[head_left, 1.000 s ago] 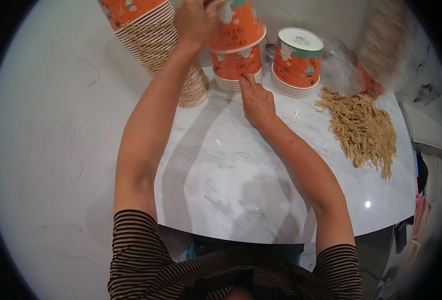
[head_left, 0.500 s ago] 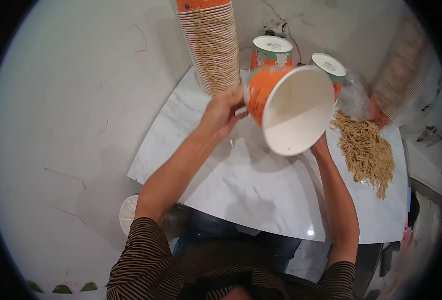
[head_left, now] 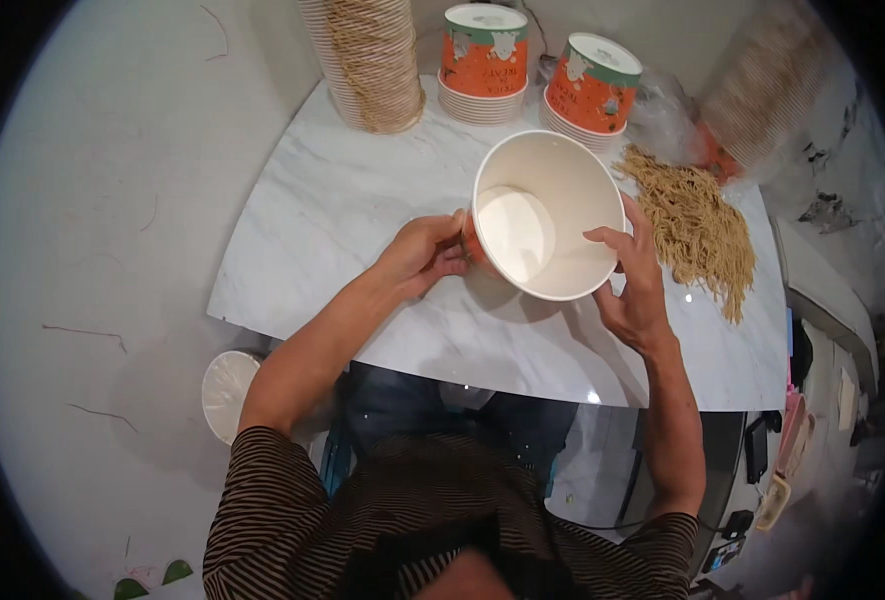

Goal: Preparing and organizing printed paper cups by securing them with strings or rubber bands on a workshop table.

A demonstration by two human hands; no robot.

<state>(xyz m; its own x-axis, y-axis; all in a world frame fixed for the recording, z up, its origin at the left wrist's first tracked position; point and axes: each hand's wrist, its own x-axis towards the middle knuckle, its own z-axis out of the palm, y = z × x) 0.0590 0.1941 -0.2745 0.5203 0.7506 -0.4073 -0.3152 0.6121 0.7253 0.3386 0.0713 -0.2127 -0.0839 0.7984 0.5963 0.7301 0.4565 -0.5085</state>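
Note:
Between my hands is a large paper tub (head_left: 573,185), white inside and orange outside, tilted so its mouth faces me and its round bottom shows. My left hand (head_left: 425,255) grips the outer wall on the left, with some fingers hidden behind it. At the right side of the rim, my right hand (head_left: 635,285) holds the tub, its index finger reaching over the edge into the mouth. To the right of it lies a loose pile of tan cords (head_left: 698,225) on the white marbled table (head_left: 308,205).
Behind stand two short upside-down tub stacks (head_left: 483,68) and a tall tub stack (head_left: 368,65) with tan cords hanging down its side. Another tall stack (head_left: 758,95), plastic-covered, leans at the back right. A white round bin (head_left: 228,395) stands below the table's left edge.
The tub has turned from lying sideways to more upright, its inner bottom coming into sight. My right hand has moved from beneath it to its right rim. The whole view has shifted.

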